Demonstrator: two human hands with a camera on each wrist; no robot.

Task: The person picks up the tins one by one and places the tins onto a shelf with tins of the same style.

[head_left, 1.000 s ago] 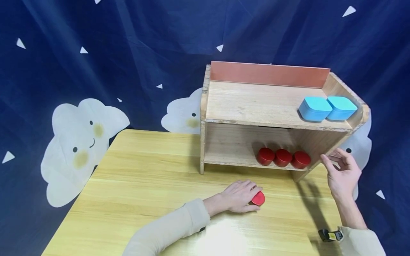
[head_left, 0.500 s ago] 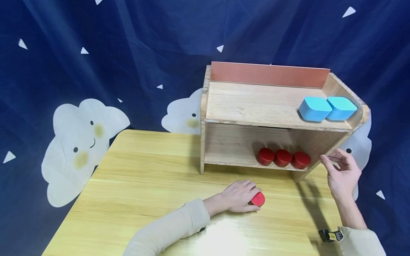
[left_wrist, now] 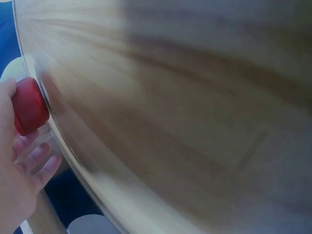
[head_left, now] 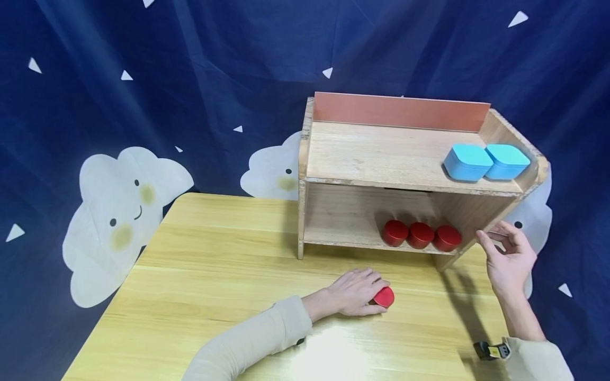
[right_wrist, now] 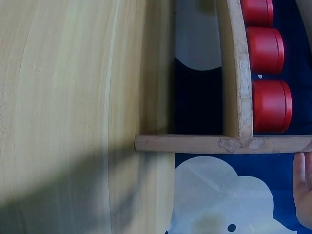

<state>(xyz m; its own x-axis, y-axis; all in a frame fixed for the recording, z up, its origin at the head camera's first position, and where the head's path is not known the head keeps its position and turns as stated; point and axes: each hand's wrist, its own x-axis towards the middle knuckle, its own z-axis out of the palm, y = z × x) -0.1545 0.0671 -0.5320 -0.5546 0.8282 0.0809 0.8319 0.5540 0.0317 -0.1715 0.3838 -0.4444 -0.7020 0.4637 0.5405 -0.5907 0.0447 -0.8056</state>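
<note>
On the tabletop, my left hand [head_left: 355, 292] grips a small round red tin [head_left: 384, 297], thumb on the near side and fingers round the far side. The left wrist view shows the same red tin [left_wrist: 30, 106] between thumb and fingers. My right hand [head_left: 512, 259] is at the outer face of the wooden shelf unit's right side panel [head_left: 469, 233]; its fingers are loosely bent and the thumb tip is by the panel's front edge. Fingertips of the right hand [right_wrist: 303, 187] show beside that panel in the right wrist view.
Several-tiered wooden shelving stands at the back right. Three red tins [head_left: 421, 235] line the right of its lower shelf [head_left: 340, 233]. Two light-blue boxes [head_left: 469, 161] sit at the right of the top shelf [head_left: 371, 153]. A blue cloud-print curtain [head_left: 214, 79] hangs behind the wooden table [head_left: 200, 254].
</note>
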